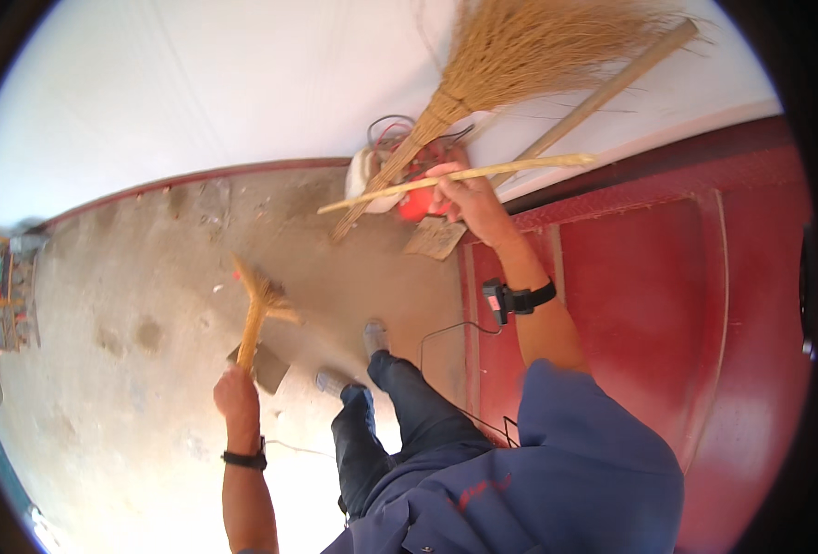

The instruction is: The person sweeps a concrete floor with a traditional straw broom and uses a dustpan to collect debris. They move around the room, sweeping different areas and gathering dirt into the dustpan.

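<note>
My left hand is closed around the lower end of a forked wooden piece, whose branching end points away from me over the floor. My right hand grips a thin, pale wooden stick near its middle. That stick lies slantwise across the handle of a large straw broom in the picture. The broom leans against the white wall with its bristles up. A thicker wooden pole leans beside it, its lower part hidden behind my right hand and the stick.
Behind the broom handle stands a red machine with cables and a whitish part. A flat brown piece lies near it. Dark red door panels rise on the right. A wooden rack stands far left. A grey-brown flat piece lies beyond my left hand.
</note>
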`<state>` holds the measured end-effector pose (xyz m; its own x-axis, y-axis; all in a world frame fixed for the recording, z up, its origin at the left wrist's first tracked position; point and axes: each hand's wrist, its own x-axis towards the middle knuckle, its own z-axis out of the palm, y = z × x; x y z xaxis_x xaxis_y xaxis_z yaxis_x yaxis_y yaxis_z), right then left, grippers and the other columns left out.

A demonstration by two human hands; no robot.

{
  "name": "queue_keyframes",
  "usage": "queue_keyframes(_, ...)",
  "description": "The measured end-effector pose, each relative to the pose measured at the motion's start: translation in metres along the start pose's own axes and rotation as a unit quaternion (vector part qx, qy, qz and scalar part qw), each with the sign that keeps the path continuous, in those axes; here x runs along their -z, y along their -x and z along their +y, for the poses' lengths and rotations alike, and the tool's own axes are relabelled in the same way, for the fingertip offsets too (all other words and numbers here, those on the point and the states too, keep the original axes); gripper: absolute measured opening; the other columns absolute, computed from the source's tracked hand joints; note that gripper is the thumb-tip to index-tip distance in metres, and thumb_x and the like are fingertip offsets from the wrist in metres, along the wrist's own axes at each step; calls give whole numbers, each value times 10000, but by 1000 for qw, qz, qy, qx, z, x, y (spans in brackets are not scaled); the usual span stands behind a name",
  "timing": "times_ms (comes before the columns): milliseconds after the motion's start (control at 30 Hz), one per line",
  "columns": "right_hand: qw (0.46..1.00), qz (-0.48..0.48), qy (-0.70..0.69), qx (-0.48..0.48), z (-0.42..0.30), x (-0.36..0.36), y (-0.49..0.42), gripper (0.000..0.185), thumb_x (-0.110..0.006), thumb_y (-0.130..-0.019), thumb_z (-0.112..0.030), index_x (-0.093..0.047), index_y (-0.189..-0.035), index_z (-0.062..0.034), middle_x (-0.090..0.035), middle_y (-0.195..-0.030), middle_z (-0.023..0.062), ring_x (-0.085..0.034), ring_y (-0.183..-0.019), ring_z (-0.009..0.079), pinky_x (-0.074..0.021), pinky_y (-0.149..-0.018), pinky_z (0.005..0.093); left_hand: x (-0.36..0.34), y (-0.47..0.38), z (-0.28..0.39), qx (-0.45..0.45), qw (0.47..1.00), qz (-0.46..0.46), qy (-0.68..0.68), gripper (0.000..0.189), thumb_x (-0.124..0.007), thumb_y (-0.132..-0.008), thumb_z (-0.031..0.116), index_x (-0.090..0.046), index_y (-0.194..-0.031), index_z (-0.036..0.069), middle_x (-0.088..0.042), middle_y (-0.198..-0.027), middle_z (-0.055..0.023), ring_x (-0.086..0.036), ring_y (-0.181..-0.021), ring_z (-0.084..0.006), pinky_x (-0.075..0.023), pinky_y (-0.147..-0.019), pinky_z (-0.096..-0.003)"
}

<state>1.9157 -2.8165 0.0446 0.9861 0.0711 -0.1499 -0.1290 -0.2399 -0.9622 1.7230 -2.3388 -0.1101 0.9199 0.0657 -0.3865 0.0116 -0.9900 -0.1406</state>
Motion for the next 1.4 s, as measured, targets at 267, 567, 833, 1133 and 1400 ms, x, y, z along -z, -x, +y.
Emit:
queue_keyframes(267, 993, -61, -101, 18, -40, -44, 12, 182, -502, -1060, -275, -553, -1081, -102, -566, -845, 19, -636, -794, 152, -428, -568, 225, -3, 5, -10, 12, 998, 22, 52, 223, -612, -963, 268, -631, -851, 76, -719, -774, -104, -738, -715, -270, -597, -622, -378)
queue_keyframes(567, 959, -70, -276, -13, -51, -107, 18, 234, -497, -1027, -308, -577, -1031, -87, -526, -726, 44, -573, -676, 199, -377, -556, 272, -6, 9, -13, 41, 996, 23, 70, 211, -616, -950, 246, -648, -877, 49, -724, -755, -111, -742, -712, -260, -598, -613, -372)
queue_keyframes(833, 923, -129, -362, -33, -49, -132, 24, 236, -528, -957, -253, -600, -1082, -66, -573, -743, 69, -617, -713, 243, -421, -588, 304, -16, 16, -27, 62, 995, 24, 75, 184, -573, -944, 183, -659, -904, 25, -723, -738, -118, -742, -695, -269, -597, -608, -376)
queue_keyframes(1133, 895, -147, -419, -47, -41, -146, 30, 246, -544, -953, -257, -631, -1079, -64, -534, -761, 82, -508, -698, 226, -404, -554, 301, -33, 22, -36, 107, 981, 29, 160, 183, -597, -922, 201, -667, -875, 39, -727, -792, -148, -739, -727, -299, -590, -614, -409)
queue_keyframes(1400, 826, -171, -523, -126, -17, -146, 32, 210, -522, -979, -234, -634, -1047, -71, -502, -741, 27, -506, -663, 161, -388, -525, 270, -25, 25, -36, 144, 970, -5, 195, 180, -577, -915, 159, -690, -923, 19, -737, -838, -150, -742, -773, -322, -602, -630, -427)
